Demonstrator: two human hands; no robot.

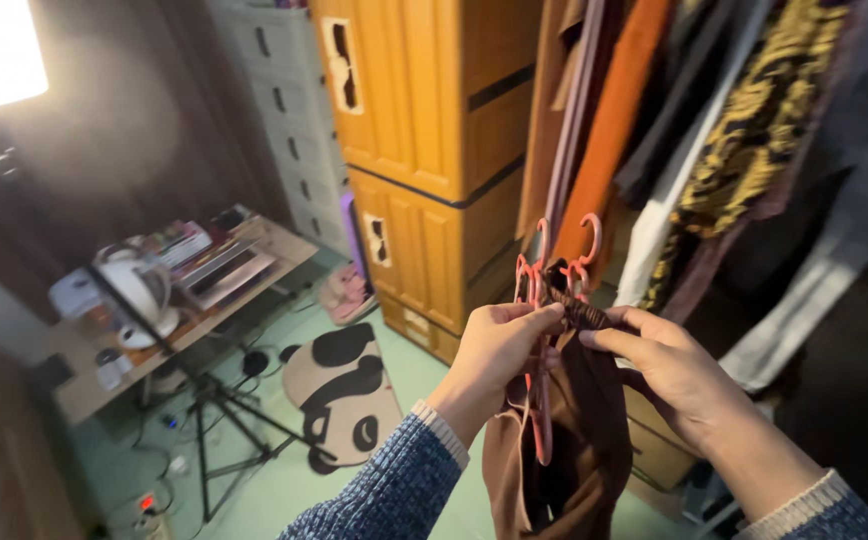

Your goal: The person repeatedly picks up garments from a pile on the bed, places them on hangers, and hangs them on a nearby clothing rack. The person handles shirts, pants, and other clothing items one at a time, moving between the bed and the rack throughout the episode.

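My left hand (494, 350) and my right hand (669, 375) are raised in front of me, both pinching the bunched top of a brown garment (574, 440) that hangs down between them. Pink hangers (564, 260) stick up from the bunched fabric, their hooks curling above my fingers; one pink hanger arm runs down beside my left hand. Both wrists show blue knit sleeves with pale cuffs.
Clothes hang on a rail (714, 130) at the right. Stacked orange cabinets (434, 120) stand ahead, pale drawers (289, 110) behind. Lower left: a cluttered desk (184, 290), a tripod stand (219, 420), a panda-shaped rug (344, 390), a power strip (144, 505) on the green floor.
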